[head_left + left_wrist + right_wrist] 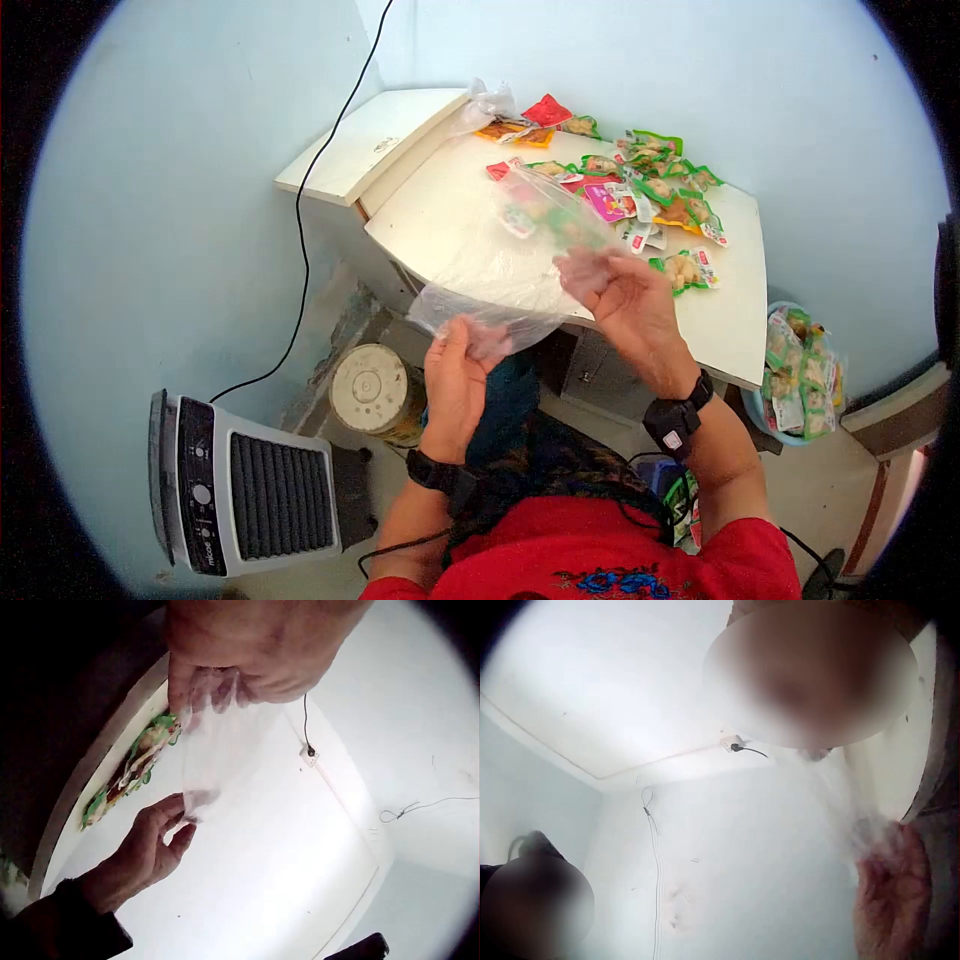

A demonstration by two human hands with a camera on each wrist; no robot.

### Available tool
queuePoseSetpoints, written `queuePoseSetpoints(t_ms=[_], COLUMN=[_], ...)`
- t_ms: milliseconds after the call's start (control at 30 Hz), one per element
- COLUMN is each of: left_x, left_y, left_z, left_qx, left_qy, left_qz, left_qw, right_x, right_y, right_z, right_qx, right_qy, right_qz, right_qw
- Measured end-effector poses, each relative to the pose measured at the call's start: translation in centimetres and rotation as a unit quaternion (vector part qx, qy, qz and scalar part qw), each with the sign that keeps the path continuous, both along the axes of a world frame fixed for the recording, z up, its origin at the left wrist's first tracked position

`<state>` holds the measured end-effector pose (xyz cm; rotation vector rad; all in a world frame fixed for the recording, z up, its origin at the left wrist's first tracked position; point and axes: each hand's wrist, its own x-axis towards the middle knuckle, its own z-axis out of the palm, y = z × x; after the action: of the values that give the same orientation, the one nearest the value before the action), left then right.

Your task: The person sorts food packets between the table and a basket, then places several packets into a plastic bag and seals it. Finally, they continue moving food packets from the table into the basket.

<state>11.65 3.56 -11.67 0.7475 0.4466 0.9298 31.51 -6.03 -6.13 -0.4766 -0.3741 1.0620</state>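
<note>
Pale blue walls (170,200) behind and to the left, joined at a corner. Against them, a white tabletop (430,220) with a rounded front edge, and at its left end a raised white section (330,160). Wears a red top (600,545) with blue floral embroidery, close before the tabletop. To the left, a grey and black air cooler (280,495); between it and the tabletop, a round lidded drum (370,385). Below the right end, a light blue tub (760,415) full of food packets. In front of the body, near the tabletop's front edge, holds up a clear plastic bag (535,320), stretched thin and partly see-through. Grasps one end of it with the left hand (458,385), thumb uppermost in the head view; pinches the opposite side between thumb and finger of the right hand (635,310). Beyond the bag, toward the back and right of the tabletop, a loose spread of sealed packets (655,190), mostly green-edged, with a red packet (546,110) at the rear. Smallest, in the left wrist view, a wall socket (309,754) with a black plug
</note>
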Motion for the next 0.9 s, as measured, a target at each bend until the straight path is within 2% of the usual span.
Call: queuePoseSetpoints(t_ms=[33, 133, 233, 267, 367, 400, 500, 600, 700, 900], left_x=[-0.1, -1.3, -1.8, -1.8, -2.0, -2.1, -3.1, -3.8, -3.9, -3.0], left_y=[0.1, 1.6, 2.2, 2.5, 3.4, 3.7, 4.9, 5.8, 7.6, 14.3], left_z=[0.4, -0.3, -0.2, -0.2, 0.0, 0.2, 0.4, 0.2, 0.3, 2.6], left_qx=[-0.016, 0.062, 0.085, 0.096, 0.131, 0.143, 0.137, 0.127, 0.151, 0.195], left_qy=[0.015, 0.057, 0.053, 0.074, 0.142, 0.167, 0.187, 0.227, 0.25, 0.244], left_qz=[0.025, 0.04, 0.026, 0.038, 0.073, 0.083, 0.073, 0.081, 0.113, 0.198], left_qw=[0.999, 0.996, 0.995, 0.992, 0.979, 0.972, 0.97, 0.962, 0.95, 0.929], right_x=[0.7, 2.6, 3.7, 3.0, 2.8, 2.5, 3.3, 3.2, 3.0, 3.0], right_y=[-0.5, -1.7, -1.2, -1.2, -0.6, -0.5, 0.7, 1.1, 2.7, 7.4], right_z=[-0.2, 0.1, -0.5, -0.6, -1.8, -1.0, -2.1, -1.9, -3.0, -1.8], right_qx=[0.001, -0.037, -0.081, -0.146, -0.175, -0.175, -0.193, -0.235, -0.216, -0.239], right_qy=[0.007, -0.002, -0.062, -0.081, -0.216, -0.182, -0.187, -0.29, -0.316, -0.278], right_qz=[0.039, 0.169, 0.267, 0.206, 0.219, 0.211, 0.033, -0.005, -0.008, -0.007], right_qw=[0.999, 0.985, 0.958, 0.964, 0.935, 0.944, 0.963, 0.928, 0.924, 0.93])
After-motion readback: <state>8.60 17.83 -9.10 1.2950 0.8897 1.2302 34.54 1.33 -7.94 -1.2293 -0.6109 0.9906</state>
